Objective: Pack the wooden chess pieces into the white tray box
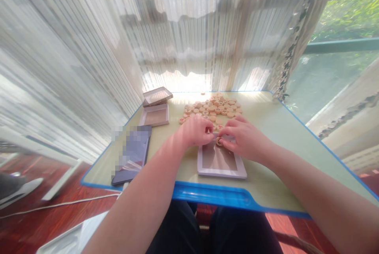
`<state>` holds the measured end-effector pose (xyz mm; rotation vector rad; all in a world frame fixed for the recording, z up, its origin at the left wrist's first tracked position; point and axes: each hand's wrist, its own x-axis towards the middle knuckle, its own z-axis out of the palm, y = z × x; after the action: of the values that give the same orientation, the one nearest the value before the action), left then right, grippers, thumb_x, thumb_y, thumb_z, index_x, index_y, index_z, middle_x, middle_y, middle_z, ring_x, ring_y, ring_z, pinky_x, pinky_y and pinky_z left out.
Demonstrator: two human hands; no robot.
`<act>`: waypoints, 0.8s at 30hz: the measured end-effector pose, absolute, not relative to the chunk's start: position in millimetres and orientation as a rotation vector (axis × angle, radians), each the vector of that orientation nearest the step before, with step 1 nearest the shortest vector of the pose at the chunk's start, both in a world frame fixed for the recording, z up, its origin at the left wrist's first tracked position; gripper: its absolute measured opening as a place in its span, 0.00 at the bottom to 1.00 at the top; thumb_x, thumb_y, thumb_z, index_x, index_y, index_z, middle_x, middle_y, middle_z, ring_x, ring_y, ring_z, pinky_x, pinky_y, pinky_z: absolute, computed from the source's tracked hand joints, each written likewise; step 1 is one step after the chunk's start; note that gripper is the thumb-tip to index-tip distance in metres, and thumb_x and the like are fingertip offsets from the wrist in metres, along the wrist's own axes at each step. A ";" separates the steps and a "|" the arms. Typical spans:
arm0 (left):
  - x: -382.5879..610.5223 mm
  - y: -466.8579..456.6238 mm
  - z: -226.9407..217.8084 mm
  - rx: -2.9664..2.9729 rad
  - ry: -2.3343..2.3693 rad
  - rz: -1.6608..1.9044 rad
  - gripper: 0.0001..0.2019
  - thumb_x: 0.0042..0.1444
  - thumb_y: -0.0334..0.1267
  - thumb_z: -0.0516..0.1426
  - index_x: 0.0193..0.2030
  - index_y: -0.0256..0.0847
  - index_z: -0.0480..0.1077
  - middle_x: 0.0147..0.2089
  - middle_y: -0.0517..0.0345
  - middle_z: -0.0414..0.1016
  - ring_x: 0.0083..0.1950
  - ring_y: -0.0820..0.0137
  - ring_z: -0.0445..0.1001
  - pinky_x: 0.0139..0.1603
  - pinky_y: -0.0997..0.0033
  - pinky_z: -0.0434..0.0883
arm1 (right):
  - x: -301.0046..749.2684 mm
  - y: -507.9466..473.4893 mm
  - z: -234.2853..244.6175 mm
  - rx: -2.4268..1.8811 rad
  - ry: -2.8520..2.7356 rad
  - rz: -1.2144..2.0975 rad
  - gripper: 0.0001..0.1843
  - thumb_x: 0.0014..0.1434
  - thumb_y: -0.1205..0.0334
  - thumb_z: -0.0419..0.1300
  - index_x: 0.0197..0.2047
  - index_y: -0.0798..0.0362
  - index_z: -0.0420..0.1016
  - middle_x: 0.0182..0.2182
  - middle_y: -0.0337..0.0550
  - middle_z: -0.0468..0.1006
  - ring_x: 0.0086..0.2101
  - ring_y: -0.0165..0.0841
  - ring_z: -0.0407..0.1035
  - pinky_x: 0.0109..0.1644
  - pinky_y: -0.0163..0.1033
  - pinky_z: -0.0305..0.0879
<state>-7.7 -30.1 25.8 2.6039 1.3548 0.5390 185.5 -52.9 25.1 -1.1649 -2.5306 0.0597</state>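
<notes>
A shallow pale-rimmed box (pixel 222 174) with a brown inside lies near the table's front edge. Over its far right part, my right hand (pixel 248 137) pinches a round wooden Chinese chess piece (pixel 219 141) with a dark character on its face. My left hand (pixel 196 131) is at the box's far left corner, fingers curled together; whatever they hold, if anything, is hidden. Just beyond both hands spreads a heap of similar chess pieces (pixel 211 108), some showing red or black characters, others blank side up.
Another shallow box (pixel 168 115) sits at the back left, with stacked boxes or lids (pixel 158 96) behind it. A dark tablet-like device (pixel 133 153), partly blurred out, lies at the left edge. The table (pixel 278 127) has a blue rim; striped curtains (pixel 189 40) hang behind it.
</notes>
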 end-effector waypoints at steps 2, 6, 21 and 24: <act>-7.5 -30.0 25.8 2.614 1.342 0.516 0.09 0.43 0.35 0.54 0.27 0.41 0.76 0.26 0.60 0.75 0.29 0.72 0.69 0.29 0.75 0.62 | 186.6 -54.0 26.3 -1.160 -2.540 0.041 0.10 0.55 0.57 0.59 0.37 0.48 0.80 0.32 0.47 0.75 0.38 0.41 0.63 0.44 0.45 0.62; -7.7 -32.2 29.4 2.622 1.340 0.502 0.08 0.43 0.35 0.54 0.27 0.40 0.76 0.27 0.59 0.75 0.29 0.72 0.69 0.28 0.75 0.61 | 188.4 -54.6 26.5 -1.124 -2.570 0.058 0.10 0.55 0.55 0.59 0.37 0.47 0.80 0.32 0.46 0.75 0.39 0.40 0.64 0.45 0.45 0.61; -2.0 -30.0 24.2 2.729 1.160 0.451 0.12 0.55 0.34 0.53 0.27 0.43 0.77 0.33 0.58 0.75 0.35 0.71 0.72 0.37 0.73 0.66 | 198.5 -52.9 33.7 -1.211 -2.625 -0.040 0.03 0.47 0.63 0.60 0.28 0.50 0.74 0.28 0.44 0.74 0.36 0.39 0.63 0.40 0.42 0.61; -2.8 -30.0 25.5 2.731 1.131 0.427 0.12 0.56 0.34 0.53 0.26 0.42 0.76 0.32 0.58 0.75 0.35 0.71 0.72 0.37 0.73 0.65 | 198.4 -55.3 37.0 -1.270 -2.608 -0.081 0.02 0.48 0.63 0.59 0.28 0.50 0.73 0.28 0.44 0.74 0.36 0.39 0.63 0.38 0.41 0.60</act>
<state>-2.8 -30.0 25.5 2.7306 1.1313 0.4265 198.4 -55.3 37.0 -1.2696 -2.6075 -0.0810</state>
